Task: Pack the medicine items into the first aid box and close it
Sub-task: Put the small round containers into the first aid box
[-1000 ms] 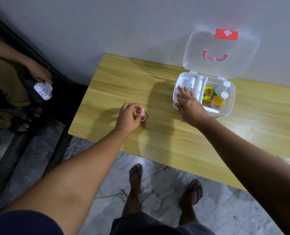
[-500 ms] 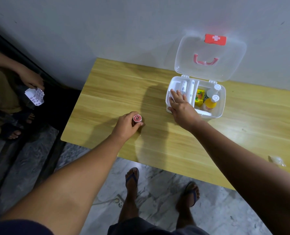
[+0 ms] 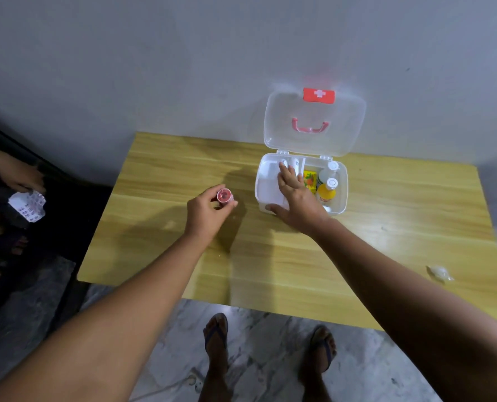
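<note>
My feet in flip-flops stood on the marble floor just short of the near edge of the wooden bench. A small crumpled clear wrapper lay toward the bench's near right corner, well apart from everything else. My left hand was over the middle of the bench, fingers curled tight round a small red-capped jar, its cap facing up toward me. My right hand reached across the front wall of the first aid box, which sat near the far edge; the fingers were spread flat and apart inside it, the thumb outside against the near wall, gripping nothing that I could make out. My fingertips touched two white tubes at the back of the box. Right of my hand, in the right-hand part of the box, sat a yellow packet, a yellow bottle with a white cap, and a white bottle behind it. The clear lid stood open against the wall, its pink handle and red latch with a white cross showing. Off the bench's left edge, another person's hand held a white pack.
</note>
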